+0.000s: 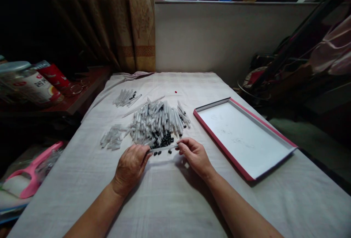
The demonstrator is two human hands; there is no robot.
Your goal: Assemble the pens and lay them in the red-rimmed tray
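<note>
A clear, thin pen barrel (163,148) is stretched level between my two hands. My left hand (132,163) is closed on its left end. The fingertips of my right hand (194,154) pinch its other end, where a dark bit shows; I cannot tell whether that is a cap. Just beyond lies a large heap of whitish pen barrels (153,119). Small black caps (164,140) are gathered at the heap's near side, and a few loose ones lie below the barrel.
Smaller piles of clear pieces (112,137) and barrels (124,97) lie to the left. A shallow red-edged tray (246,139) rests on the cloth-covered table (170,208) at right. A tiny red piece (176,92) lies farther back. Jars (30,84) and a pink-handled tool (33,172) are at left.
</note>
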